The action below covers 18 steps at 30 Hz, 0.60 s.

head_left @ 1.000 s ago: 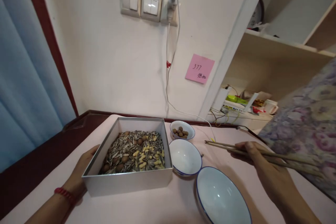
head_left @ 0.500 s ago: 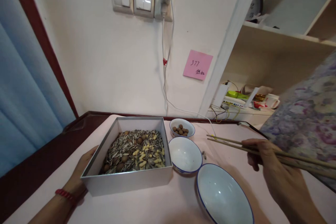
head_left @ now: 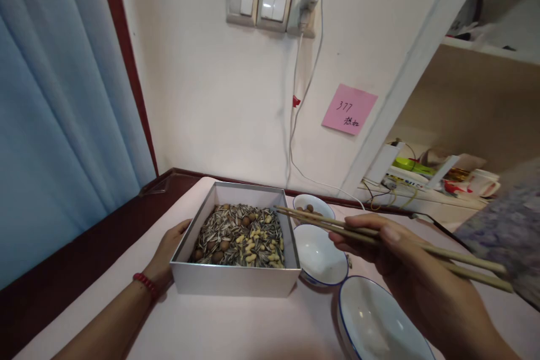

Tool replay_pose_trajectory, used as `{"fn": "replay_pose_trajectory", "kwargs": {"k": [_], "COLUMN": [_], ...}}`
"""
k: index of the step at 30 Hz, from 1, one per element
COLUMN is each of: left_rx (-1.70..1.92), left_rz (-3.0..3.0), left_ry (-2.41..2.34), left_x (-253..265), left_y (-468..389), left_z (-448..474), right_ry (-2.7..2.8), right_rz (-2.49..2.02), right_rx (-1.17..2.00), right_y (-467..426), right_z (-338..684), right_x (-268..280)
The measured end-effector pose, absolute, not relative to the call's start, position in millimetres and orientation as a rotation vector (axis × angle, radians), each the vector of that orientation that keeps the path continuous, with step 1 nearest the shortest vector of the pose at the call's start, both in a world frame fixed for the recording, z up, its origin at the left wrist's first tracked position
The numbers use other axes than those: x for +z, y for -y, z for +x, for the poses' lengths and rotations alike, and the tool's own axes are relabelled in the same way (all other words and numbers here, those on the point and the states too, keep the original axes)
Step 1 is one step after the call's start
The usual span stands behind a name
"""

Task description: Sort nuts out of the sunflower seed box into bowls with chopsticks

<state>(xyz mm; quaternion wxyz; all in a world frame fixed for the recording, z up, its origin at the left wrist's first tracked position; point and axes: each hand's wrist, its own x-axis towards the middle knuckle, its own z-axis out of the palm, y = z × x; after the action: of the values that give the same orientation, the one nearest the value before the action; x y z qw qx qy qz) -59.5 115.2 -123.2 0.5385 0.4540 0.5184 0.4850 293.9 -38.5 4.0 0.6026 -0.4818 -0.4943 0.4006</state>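
Head view: the right hand (head_left: 405, 267) clasps slim wooden chopsticks (head_left: 472, 259), tips by the rear right corner of a square silver-grey box (head_left: 236, 281) of striped seeds (head_left: 211, 230); the left hand (head_left: 166, 253) touches its side, hold unclear. Apparently reaching; next needs careful aim.

Wall (head_left: 219, 95): fairly bright, softly lit; faint shadow left of the white cord (head_left: 294, 129).
Rocker switch (head_left: 267, 6): white glare.
Near-right bowl (head_left: 367, 326): small glints on its glaze.
Far-right shelf niche (head_left: 472, 90): dim, shadowed.
Floral cloth (head_left: 500, 242): blurred, at right.
Sunflower seeds (head_left: 230, 219): fairly crisp.
Right hand (head_left: 409, 275): slightly soft.
Picture edges: wide-angle stretch, uprights leaning.
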Motion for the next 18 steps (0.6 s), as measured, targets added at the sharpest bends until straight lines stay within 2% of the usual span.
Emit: {"fn": "replay_pose_trajectory", "kwargs": {"k": [4,7,18], "left_rx": [1.174,1.201,1.185], "left_rz": [0.976,0.969,0.947], "left_ry": [-1.196,-1.183,-1.179], "left_x": [-123,-123,-130], "left_y": [-113,-110,-115], "left_z": [-56,-55,-56], "right_ry": [1.475,1.726,2.096], "right_rz": [-1.358,-1.368,-1.582], "right_rx": [0.641,0.478,0.512], "right_y": [27,16,-29], "right_z": [277,266,247], "right_x": [3,7,8]}}
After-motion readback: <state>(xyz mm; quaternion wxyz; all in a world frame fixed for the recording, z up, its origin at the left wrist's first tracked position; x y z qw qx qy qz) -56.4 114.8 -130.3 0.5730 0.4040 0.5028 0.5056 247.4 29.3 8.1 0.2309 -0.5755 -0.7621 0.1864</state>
